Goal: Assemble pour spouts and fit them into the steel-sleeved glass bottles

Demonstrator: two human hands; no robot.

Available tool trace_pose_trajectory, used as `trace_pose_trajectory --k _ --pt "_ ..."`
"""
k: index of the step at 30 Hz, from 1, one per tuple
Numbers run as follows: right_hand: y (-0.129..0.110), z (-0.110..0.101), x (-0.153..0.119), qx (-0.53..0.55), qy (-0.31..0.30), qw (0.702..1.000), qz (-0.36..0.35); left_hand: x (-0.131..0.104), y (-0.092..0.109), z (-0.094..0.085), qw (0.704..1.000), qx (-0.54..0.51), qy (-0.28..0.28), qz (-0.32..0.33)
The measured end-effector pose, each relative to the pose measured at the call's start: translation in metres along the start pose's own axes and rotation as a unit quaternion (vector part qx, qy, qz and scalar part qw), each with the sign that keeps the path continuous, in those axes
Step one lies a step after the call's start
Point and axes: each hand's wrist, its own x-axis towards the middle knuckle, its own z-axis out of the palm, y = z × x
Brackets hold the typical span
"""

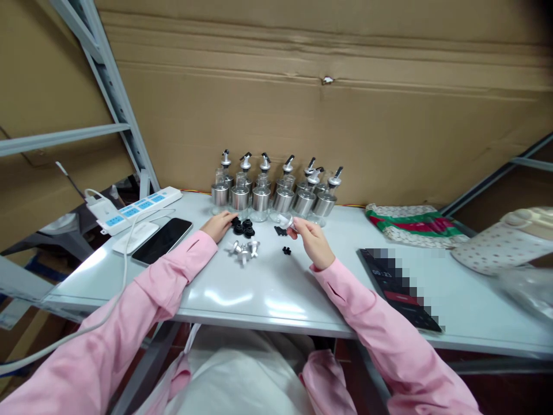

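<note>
My right hand pinches a small white and silver spout piece between thumb and fingers, in front of the bottles. My left hand rests on the table with its fingertips at a pile of black rubber parts; whether it grips one is hidden. Several white and silver spout pieces lie just nearer to me. Small black levers and a little cluster of tiny black parts lie left of my right hand. Behind stand glass bottles with steel bands, the rear ones topped with silver spouts.
On the left are a power strip, a white charger and a phone. A dark device with a timer, a patterned cloth and a dotted white object lie to the right. Cardboard stands behind.
</note>
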Motion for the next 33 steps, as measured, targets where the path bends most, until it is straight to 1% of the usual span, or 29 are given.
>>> trace_pose_trajectory --k 5,8,10,12,15,16,18,19,21,24,26,27,29,31,33 --pt "0.005 0.000 -0.001 -0.021 0.006 1.000 0.001 -0.001 0.006 0.006 0.999 -0.031 0.020 0.019" --pt "0.011 0.000 -0.001 -0.064 0.000 0.998 -0.004 0.000 0.007 0.008 0.999 -0.037 0.034 0.018" --pt "0.015 0.001 -0.001 -0.106 -0.012 0.994 -0.023 0.001 0.006 0.009 0.998 -0.037 0.036 0.020" --pt "0.018 0.002 -0.002 -0.152 -0.062 0.985 -0.047 0.000 0.005 0.008 0.998 -0.039 0.037 0.023" --pt "0.021 0.007 -0.005 -0.210 -0.182 0.958 -0.074 -0.001 0.004 0.007 0.998 -0.044 0.043 0.026" --pt "0.022 0.010 -0.007 -0.225 -0.212 0.947 -0.083 -0.001 0.004 0.006 0.997 -0.047 0.046 0.027" --pt "0.024 0.016 -0.010 -0.245 -0.238 0.935 -0.094 -0.001 0.004 0.006 0.997 -0.053 0.054 0.028" --pt "0.024 0.019 -0.012 -0.247 -0.240 0.934 -0.095 -0.001 0.005 0.007 0.996 -0.056 0.058 0.028" --pt "0.025 0.024 -0.014 -0.234 -0.227 0.941 -0.089 0.000 0.006 0.008 0.996 -0.061 0.065 0.027" --pt "0.022 0.026 -0.015 -0.200 -0.183 0.960 -0.077 0.000 0.006 0.009 0.995 -0.069 0.067 0.025" --pt "0.018 0.024 -0.015 -0.191 -0.165 0.966 -0.060 -0.001 0.007 0.007 0.995 -0.072 0.067 0.022" --pt "0.016 0.023 -0.015 -0.186 -0.168 0.967 -0.042 -0.003 0.008 0.005 0.995 -0.075 0.070 0.020" --pt "0.014 0.022 -0.015 -0.165 -0.193 0.967 0.006 -0.008 0.014 0.000 0.992 -0.091 0.078 0.028" --pt "0.013 0.023 -0.016 -0.140 -0.219 0.965 0.044 -0.017 0.023 -0.006 0.986 -0.127 0.076 0.072" --pt "0.014 0.025 -0.016 -0.124 -0.229 0.964 0.054 -0.025 0.036 -0.011 0.975 -0.158 0.049 0.146"
